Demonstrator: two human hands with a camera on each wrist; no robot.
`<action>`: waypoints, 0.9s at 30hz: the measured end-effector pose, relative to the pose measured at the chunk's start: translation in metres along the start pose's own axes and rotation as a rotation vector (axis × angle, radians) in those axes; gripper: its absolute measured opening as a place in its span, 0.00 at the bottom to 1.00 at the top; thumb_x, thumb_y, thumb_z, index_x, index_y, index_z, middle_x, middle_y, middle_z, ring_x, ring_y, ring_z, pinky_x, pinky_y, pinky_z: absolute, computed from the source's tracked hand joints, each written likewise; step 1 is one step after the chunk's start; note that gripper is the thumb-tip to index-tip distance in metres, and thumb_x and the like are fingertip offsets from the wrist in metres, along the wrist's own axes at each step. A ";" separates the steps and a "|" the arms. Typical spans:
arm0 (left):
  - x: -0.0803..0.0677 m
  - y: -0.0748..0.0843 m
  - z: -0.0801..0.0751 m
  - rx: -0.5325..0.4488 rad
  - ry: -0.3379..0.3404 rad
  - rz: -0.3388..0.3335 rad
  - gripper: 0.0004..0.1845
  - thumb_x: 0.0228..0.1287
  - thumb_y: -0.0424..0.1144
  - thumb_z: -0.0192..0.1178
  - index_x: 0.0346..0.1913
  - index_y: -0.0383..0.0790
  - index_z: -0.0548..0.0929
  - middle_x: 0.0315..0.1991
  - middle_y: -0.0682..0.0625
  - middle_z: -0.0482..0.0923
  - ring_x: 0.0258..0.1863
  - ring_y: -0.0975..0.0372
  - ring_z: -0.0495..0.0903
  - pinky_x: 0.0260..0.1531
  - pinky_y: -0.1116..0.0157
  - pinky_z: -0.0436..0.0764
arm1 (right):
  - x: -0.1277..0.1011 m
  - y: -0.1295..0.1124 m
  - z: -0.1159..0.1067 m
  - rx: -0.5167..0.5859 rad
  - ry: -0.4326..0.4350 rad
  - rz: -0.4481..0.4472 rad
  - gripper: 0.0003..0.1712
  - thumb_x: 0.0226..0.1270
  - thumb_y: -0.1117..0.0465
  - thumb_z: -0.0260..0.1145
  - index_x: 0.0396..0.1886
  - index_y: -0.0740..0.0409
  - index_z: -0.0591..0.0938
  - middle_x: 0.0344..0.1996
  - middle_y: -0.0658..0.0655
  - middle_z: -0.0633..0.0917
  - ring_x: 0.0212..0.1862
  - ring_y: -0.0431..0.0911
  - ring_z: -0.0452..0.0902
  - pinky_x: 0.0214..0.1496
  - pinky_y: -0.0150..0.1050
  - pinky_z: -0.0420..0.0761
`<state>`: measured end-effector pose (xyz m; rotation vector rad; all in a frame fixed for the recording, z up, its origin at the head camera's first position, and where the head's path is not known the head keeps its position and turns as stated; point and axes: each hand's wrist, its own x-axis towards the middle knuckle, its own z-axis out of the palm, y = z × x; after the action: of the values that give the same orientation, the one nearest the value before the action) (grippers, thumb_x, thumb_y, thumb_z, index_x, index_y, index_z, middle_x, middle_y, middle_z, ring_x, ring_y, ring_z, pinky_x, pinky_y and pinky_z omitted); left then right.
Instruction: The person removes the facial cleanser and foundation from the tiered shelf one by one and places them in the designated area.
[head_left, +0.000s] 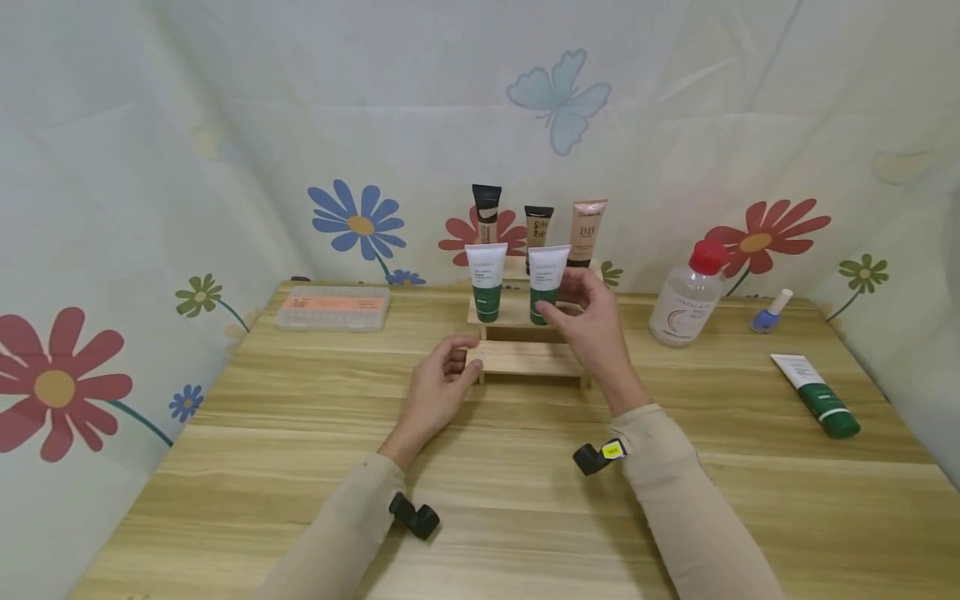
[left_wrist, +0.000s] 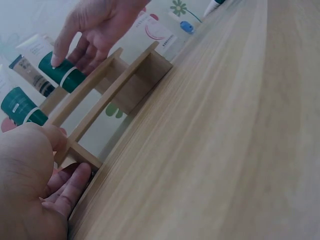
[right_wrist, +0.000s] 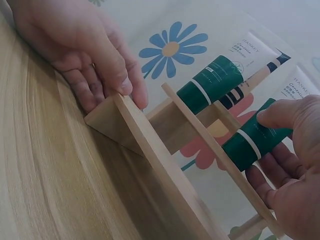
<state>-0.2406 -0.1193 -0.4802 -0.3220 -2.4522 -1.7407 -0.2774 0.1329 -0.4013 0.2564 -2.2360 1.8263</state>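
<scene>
A small wooden tiered rack point(head_left: 528, 358) stands on the table. My left hand point(head_left: 441, 385) grips the left end of its lowest step, thumb on top and fingers curled at the side. On the middle step my right hand point(head_left: 596, 321) pinches a green-and-white cream tube point(head_left: 548, 271) near its green cap, thumb in front. The tube stands upright, its base at the step. Beside it to the left is a matching green-and-white tube point(head_left: 487, 283). On the top step behind are a black tube point(head_left: 487, 208), a black-and-gold tube point(head_left: 538, 225) and a pink BB cream tube point(head_left: 587, 229).
A clear bottle with a red cap point(head_left: 688, 296) stands right of the rack, with a blue nail polish bottle point(head_left: 771, 314) further right. Another green-and-white tube point(head_left: 817, 396) lies near the right edge. A flat clear plastic case point(head_left: 333, 308) lies at the back left, before a flowered curtain.
</scene>
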 end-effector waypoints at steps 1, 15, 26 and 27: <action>0.000 0.000 0.000 -0.001 0.001 0.000 0.17 0.84 0.40 0.66 0.69 0.45 0.84 0.51 0.45 0.88 0.49 0.56 0.89 0.50 0.63 0.89 | 0.000 0.000 0.000 -0.003 0.001 -0.002 0.29 0.76 0.63 0.78 0.71 0.58 0.78 0.64 0.60 0.84 0.65 0.55 0.81 0.73 0.55 0.82; 0.001 0.003 0.001 0.008 -0.006 0.005 0.18 0.84 0.40 0.66 0.70 0.43 0.83 0.51 0.46 0.88 0.49 0.56 0.89 0.51 0.64 0.89 | -0.001 -0.011 -0.013 0.009 0.045 -0.041 0.30 0.75 0.65 0.77 0.71 0.60 0.77 0.65 0.60 0.82 0.63 0.53 0.80 0.71 0.53 0.83; -0.001 0.003 0.000 0.006 0.004 0.008 0.18 0.83 0.38 0.67 0.69 0.42 0.83 0.51 0.44 0.88 0.49 0.56 0.89 0.49 0.66 0.89 | -0.007 -0.029 -0.051 -0.043 0.103 -0.107 0.30 0.77 0.64 0.76 0.73 0.62 0.76 0.64 0.59 0.82 0.61 0.48 0.80 0.66 0.43 0.84; -0.001 0.002 0.000 0.004 0.004 0.005 0.18 0.84 0.38 0.66 0.69 0.43 0.83 0.51 0.44 0.88 0.49 0.56 0.89 0.49 0.66 0.89 | -0.008 -0.030 -0.055 -0.057 0.108 -0.111 0.30 0.78 0.63 0.76 0.73 0.62 0.76 0.64 0.59 0.82 0.61 0.47 0.79 0.66 0.41 0.83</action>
<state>-0.2391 -0.1189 -0.4780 -0.3244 -2.4500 -1.7321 -0.2565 0.1807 -0.3650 0.2594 -2.1515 1.6765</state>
